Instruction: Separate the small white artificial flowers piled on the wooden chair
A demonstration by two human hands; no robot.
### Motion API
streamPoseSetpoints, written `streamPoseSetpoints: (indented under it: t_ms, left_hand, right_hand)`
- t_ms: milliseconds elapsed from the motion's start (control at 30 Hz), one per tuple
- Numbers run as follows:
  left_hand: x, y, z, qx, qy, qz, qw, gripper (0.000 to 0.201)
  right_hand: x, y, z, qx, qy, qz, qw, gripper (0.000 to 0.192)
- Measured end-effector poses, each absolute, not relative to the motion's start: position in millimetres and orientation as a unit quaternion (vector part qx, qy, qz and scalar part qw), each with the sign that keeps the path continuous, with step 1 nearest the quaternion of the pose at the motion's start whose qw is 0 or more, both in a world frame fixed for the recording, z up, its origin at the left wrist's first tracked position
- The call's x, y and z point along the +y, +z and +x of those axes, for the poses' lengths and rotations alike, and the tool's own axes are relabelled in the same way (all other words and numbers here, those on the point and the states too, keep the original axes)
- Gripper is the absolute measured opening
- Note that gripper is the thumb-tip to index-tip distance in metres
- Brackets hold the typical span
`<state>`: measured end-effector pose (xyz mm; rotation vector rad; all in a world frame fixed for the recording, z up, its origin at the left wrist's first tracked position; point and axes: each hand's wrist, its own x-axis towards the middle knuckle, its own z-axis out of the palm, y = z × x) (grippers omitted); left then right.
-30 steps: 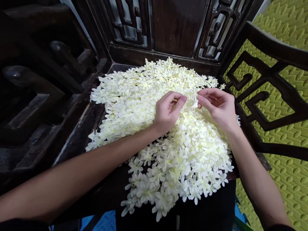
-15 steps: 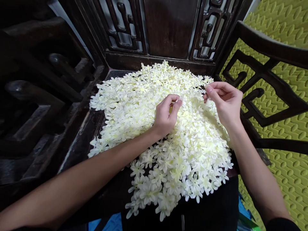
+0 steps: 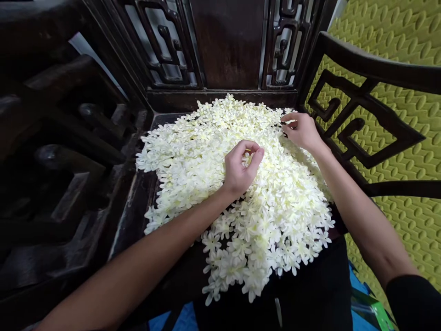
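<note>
Dark chair seat (image 3: 138,202) heaped with white flowers (image 3: 193,161). Left hand (image 3: 241,168) mid-pile, fingers curled pinching one flower (image 3: 246,159). Right hand (image 3: 301,131) at 1 o'clock, fingertips pinched in blooms.

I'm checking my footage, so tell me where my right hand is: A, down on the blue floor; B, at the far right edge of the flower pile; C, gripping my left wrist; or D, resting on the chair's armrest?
B: the right hand touches the far right edge of the white flower pile, apart from the left hand at its middle.
</note>
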<state>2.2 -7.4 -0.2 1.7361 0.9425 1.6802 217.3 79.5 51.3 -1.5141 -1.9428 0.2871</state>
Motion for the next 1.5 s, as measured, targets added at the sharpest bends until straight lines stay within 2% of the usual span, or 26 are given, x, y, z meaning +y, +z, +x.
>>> streamPoseSetpoints:
  t_ms: [67, 233, 333, 433, 500, 633, 767, 833, 900, 1033, 1133, 1300, 1500]
  left_hand:
    - [-7.4, -0.9, 2.0, 0.353, 0.622, 0.649, 0.262, 0.011]
    - [-7.0, -1.7, 1.9, 0.357, 0.613, 0.661, 0.246, 0.011]
    - [-6.7, -2.3, 1.8, 0.351, 0.611, 0.666, 0.242, 0.01]
    - [-6.4, -3.3, 1.6, 0.35, 0.611, 0.667, 0.242, 0.01]
    - [-6.5, -3.9, 1.4, 0.355, 0.61, 0.666, 0.241, 0.01]
    - [-7.5, -4.0, 1.3, 0.355, 0.61, 0.666, 0.242, 0.011]
    - [-7.3, -3.9, 1.6, 0.345, 0.605, 0.669, 0.258, 0.012]
    - [-6.8, -3.8, 2.1, 0.336, 0.616, 0.661, 0.267, 0.011]
    - [-6.6, -3.6, 2.9, 0.324, 0.629, 0.648, 0.282, 0.016]
    - [-7.9, -3.9, 3.9, 0.317, 0.63, 0.626, 0.334, 0.04]
    - [-9.3, -5.0, 3.4, 0.336, 0.621, 0.614, 0.353, 0.039]
    - [-9.5, -5.3, 3.1, 0.362, 0.63, 0.604, 0.327, 0.037]
    - [-10.0, -4.3, 2.3, 0.375, 0.634, 0.593, 0.326, 0.027]
  right_hand:
    - [103.0, 47.6, 216.3, -0.79, 0.042, -0.562, 0.244, 0.042]
    - [141.9, 40.5, 204.4, -0.83, 0.059, -0.52, 0.19, 0.057]
    - [146.9, 38.8, 192.7, -0.849, 0.075, -0.498, 0.159, 0.051]
    - [145.2, 38.7, 186.1, -0.85, 0.076, -0.499, 0.152, 0.032]
    - [141.9, 40.0, 187.0, -0.844, 0.078, -0.505, 0.162, 0.024]
    - [125.8, 46.5, 197.5, -0.828, 0.063, -0.512, 0.219, 0.019]
    - [90.6, 58.9, 202.3, -0.772, 0.052, -0.493, 0.399, 0.007]
    - [67.4, 66.8, 197.1, -0.737, 0.103, -0.474, 0.471, 0.008]
    - [45.3, 73.1, 187.0, -0.703, 0.232, -0.435, 0.512, 0.016]
    - [18.1, 74.2, 164.4, -0.654, 0.446, -0.331, 0.514, 0.023]
    - [12.0, 70.9, 157.9, -0.621, 0.519, -0.289, 0.511, 0.023]
    - [12.4, 74.6, 169.2, -0.646, 0.526, -0.295, 0.468, 0.028]
    - [16.0, 78.0, 181.3, -0.703, 0.477, -0.348, 0.397, 0.023]
